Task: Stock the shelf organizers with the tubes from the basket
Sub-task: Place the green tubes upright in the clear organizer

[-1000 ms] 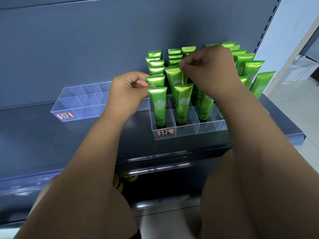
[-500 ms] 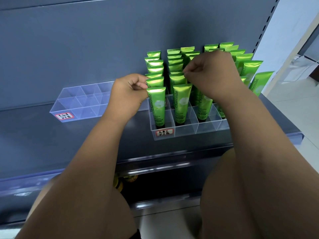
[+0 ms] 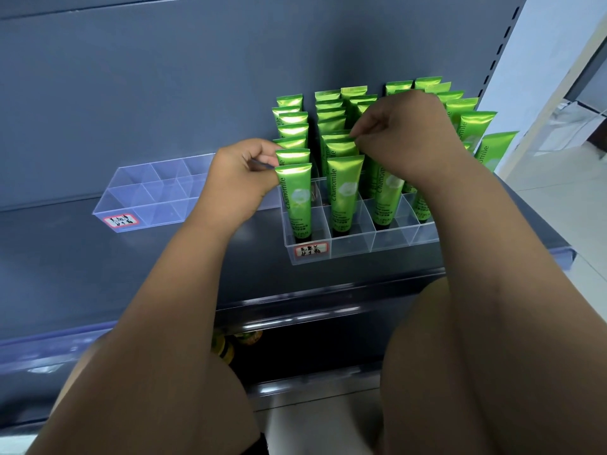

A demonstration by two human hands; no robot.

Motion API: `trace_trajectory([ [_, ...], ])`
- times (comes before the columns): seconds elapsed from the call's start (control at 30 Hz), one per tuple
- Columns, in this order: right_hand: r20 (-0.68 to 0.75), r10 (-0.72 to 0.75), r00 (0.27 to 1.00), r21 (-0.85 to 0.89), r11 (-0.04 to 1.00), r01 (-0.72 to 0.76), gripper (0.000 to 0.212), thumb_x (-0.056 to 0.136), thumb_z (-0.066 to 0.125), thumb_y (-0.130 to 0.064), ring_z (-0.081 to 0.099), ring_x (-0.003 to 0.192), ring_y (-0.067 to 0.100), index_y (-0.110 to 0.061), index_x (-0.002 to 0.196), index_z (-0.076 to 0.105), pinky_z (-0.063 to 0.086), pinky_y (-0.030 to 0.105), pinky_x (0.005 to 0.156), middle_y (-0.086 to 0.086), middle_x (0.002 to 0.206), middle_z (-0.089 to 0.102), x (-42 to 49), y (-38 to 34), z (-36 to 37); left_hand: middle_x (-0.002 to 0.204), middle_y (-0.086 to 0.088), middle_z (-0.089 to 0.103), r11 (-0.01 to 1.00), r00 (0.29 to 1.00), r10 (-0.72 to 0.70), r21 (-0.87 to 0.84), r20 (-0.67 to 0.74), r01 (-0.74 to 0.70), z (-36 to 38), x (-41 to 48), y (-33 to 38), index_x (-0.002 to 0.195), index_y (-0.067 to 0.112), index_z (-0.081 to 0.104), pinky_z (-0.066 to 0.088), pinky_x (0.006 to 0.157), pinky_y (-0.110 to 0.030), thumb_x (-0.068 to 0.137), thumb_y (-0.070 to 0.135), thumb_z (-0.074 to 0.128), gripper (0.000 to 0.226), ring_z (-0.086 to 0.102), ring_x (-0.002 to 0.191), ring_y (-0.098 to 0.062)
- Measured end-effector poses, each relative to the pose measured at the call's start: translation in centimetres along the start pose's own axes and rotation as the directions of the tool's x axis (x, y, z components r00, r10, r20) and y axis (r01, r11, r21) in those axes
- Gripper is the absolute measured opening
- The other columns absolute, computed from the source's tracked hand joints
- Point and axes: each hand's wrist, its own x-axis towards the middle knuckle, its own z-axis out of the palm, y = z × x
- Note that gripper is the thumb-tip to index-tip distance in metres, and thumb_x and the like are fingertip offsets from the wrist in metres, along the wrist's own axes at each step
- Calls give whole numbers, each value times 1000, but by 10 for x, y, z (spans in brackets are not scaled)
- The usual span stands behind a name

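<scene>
a row-filled clear plastic organizer (image 3: 351, 246) sits on a dark grey metal shelf (image 3: 98, 274), packed with upright glossy green squeeze tubes (image 3: 294, 198). each tube reads "chamomile" in dark letters down its side, above a pale round flower picture; the smaller print lower down is too fine to read. a red-bordered white label (image 3: 311, 250) on the organizer's front carries handwritten characters i cannot make out. to the left, well apart, a second clear divided organizer (image 3: 147, 198) bears a similar handwritten sticker (image 3: 121, 221).

the left hand (image 3: 239, 182) is curled, pinching the top corner of a tube near the front of the leftmost column. the right hand (image 3: 404, 139) is curled too, pinching the crimped top of a tube in the next column.

compared with a second ago, the tube under the right hand has sunk level with its neighbours; the left hand has stayed put.
</scene>
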Motion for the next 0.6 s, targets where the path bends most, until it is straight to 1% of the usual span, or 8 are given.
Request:
trace_trajectory([
  [0.1,3,-21,1000,-5,1000,21,22,82,63,-14,68,87,10,-24,91,81,55,28,81,-10,78,70,0,-1,0,90,4,62,1000,1000,6,21,10,-6,-2,0,1,105,9,71,49,73,-9,84,-16,59,34,57,70,9],
  [0.2,3,-42,999,-10,999,42,18,82,65,-18,67,85,11,-23,89,81,56,32,81,-8,83,74,0,-1,1,94,-7,64,1000,1000,15,23,15,-16,-5,-1,1,106,1,72,50,74,-13,85,-14,60,28,58,73,4],
  [0.23,0,-46,999,-14,999,46,17,82,66,-19,67,85,11,-23,88,81,56,33,81,-7,83,75,0,0,1,93,-8,64,1000,1000,20,22,16,-20,-5,-1,2,104,0,71,50,74,-14,86,-14,59,26,59,73,3],
  [0.33,-7,-56,998,-20,998,55,16,82,66,-21,67,84,11,-23,88,81,56,34,81,-7,82,75,1,1,3,84,-1,61,999,1000,30,19,5,-30,-4,-4,6,99,5,69,48,70,-9,87,-16,57,27,62,71,11],
  [0.4,-13,-67,998,-15,998,67,15,82,67,-22,68,83,11,-24,87,81,56,34,81,-8,82,75,2,1,4,83,3,60,999,999,35,11,-4,-35,-2,-5,8,98,9,69,47,69,-7,86,-16,57,30,61,70,12],
  [0.47,-30,-80,996,-13,997,80,15,83,66,-23,68,83,12,-24,86,81,57,35,80,-8,82,75,1,1,6,85,0,61,999,999,30,13,-14,-30,-2,-6,8,98,8,69,48,69,-7,86,-16,58,29,61,71,12],
  [0.53,-52,-91,995,-14,996,90,16,83,66,-23,69,83,15,-22,87,81,56,36,80,-6,82,76,1,0,7,89,-6,62,999,999,32,22,-21,-31,-2,-5,7,97,8,69,48,70,-7,86,-15,60,27,60,71,10],
  [0.6,-51,-89,995,-3,996,89,16,84,66,-23,69,83,14,-22,87,81,57,36,80,-7,83,76,0,-1,7,91,-8,63,999,999,33,20,-14,-33,-3,-3,5,96,7,70,48,70,-9,85,-15,62,26,60,71,7],
])
